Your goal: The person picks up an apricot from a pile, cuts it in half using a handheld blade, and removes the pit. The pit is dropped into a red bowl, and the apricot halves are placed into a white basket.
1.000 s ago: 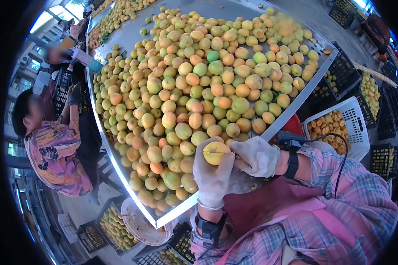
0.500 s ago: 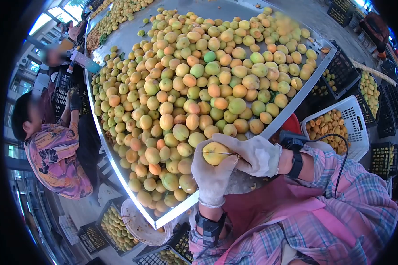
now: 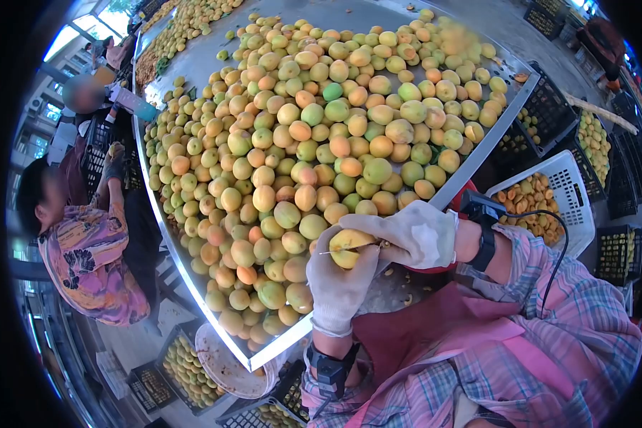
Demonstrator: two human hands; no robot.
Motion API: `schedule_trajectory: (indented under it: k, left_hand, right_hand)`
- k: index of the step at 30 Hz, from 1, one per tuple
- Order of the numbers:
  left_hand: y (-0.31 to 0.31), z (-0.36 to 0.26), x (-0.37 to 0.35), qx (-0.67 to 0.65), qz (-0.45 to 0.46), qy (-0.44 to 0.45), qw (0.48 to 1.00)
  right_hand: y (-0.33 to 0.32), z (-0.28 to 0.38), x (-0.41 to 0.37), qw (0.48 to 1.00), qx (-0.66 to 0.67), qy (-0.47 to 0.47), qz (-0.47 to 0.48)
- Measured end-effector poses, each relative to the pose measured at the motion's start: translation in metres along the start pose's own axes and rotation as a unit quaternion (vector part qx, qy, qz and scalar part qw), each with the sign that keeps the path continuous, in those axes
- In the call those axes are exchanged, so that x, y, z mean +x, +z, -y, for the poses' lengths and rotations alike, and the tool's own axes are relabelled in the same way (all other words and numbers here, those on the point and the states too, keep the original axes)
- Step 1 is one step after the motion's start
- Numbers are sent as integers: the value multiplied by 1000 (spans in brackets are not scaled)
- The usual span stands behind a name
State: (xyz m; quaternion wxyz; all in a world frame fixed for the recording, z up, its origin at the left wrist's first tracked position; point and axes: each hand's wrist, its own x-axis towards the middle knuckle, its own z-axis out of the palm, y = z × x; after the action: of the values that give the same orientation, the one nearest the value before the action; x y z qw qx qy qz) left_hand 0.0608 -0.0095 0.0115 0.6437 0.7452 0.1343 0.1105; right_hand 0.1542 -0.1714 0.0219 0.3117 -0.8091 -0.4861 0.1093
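Note:
My left hand, in a pale work glove, is closed around a yellow apricot. A cut runs across the apricot and its upper and lower halves gape slightly apart. The thin blade of a small knife lies in the cut, with its tip sticking out on the left. My right hand, gloved too, grips the knife at the fruit's right side, and its fingers reach over the apricot's top. Most of the knife's handle is hidden in that hand. Both hands are at the near edge of the table, just in front of the heaped apricots.
A metal rim borders the table. On the right stands a white crate of split apricots, with black crates behind it. A whitish bucket sits below the table's corner. At the left a person in a patterned shirt works.
The cut in the apricot has opened and its halves have parted. The blade tip now pokes out at the left. Both hands have shifted only slightly.

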Motion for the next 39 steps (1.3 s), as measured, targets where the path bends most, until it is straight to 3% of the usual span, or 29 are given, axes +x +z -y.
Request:
schedule_trajectory:
  k: [3, 5, 6, 8, 9, 10, 11, 15, 19, 21, 22, 23, 25, 26, 28, 29, 31, 33, 34, 36, 37, 39]
  left_hand:
    - [-2, -1, -1, -2, 23, 15, 1000]
    - [-5, 0, -4, 29, 30, -2, 999]
    - [-6, 2, -5, 29, 31, -2, 999]
    - [-5, 5, -6, -94, 68, -24, 993]
    - [-6, 1, -5, -94, 68, -24, 993]
    - [-6, -8, -5, -169, 63, -58, 982]
    - [-7, -13, -5, -242, 58, -92, 964]
    - [-15, -21, -3, -234, 46, -166, 957]
    - [-7, -21, -4, -244, 27, -135, 960]
    - [-4, -27, -2, -194, 20, -134, 972]
    - [-2, -31, -1, -144, 23, -134, 980]
    - [4, -30, -1, -153, 2, -134, 979]
    - [11, -21, 1, -146, 10, -116, 982]
    - [17, -23, 2, -168, 5, -115, 979]
    - [26, -24, -1, -173, -2, -95, 980]
    - [24, -16, -3, -253, 35, -105, 961]
    - [33, -33, -11, -212, 21, -109, 971]
    - [37, -30, -17, -202, 31, -110, 973]
    - [39, -25, -18, -179, 38, -103, 978]
    - [45, -25, -22, -153, 50, -94, 982]
    - [49, -28, -25, -149, 50, -99, 983]
    - [53, -30, -28, -141, 50, -101, 984]
  right_hand:
    - [-2, -2, 0, 1000, 17, -9, 1]
    - [-3, -1, 0, 998, 33, 10, -52]
    - [-6, -3, 3, 991, 122, 36, -43]
    - [-4, -3, 3, 985, 155, 35, -62]
    - [-1, -5, 4, 978, 188, 32, -80]
    - [-1, -14, 8, 965, 253, 72, -11]
    - [1, -19, 9, 965, 254, 72, -11]
    - [1, -24, 5, 962, 253, 96, -37]
    - [-13, -16, 8, 967, 227, 106, -51]
    - [-34, -4, 9, 910, 307, 274, 50]
    - [-39, -3, 7, 891, 365, 271, 6]
    - [-38, -12, -4, 922, 322, 215, -16]
    - [-55, -15, -30, 904, 373, 195, -70]
    - [-71, -9, -40, 855, 405, 312, -86]
    - [-83, -19, -86, 884, 315, 304, -166]
    - [-82, -31, -113, 907, 245, 274, -207]
    - [-120, 0, -149, 826, 219, 478, -204]
    - [-122, -31, -215, 867, 93, 457, -177]
    - [-116, -47, -249, 863, 91, 463, -182]
    - [-103, -68, -298, 882, -212, 376, -191]
    - [-111, -49, -290, 880, -211, 378, -195]
    - [-128, -8, -271, 769, 54, 580, -265]
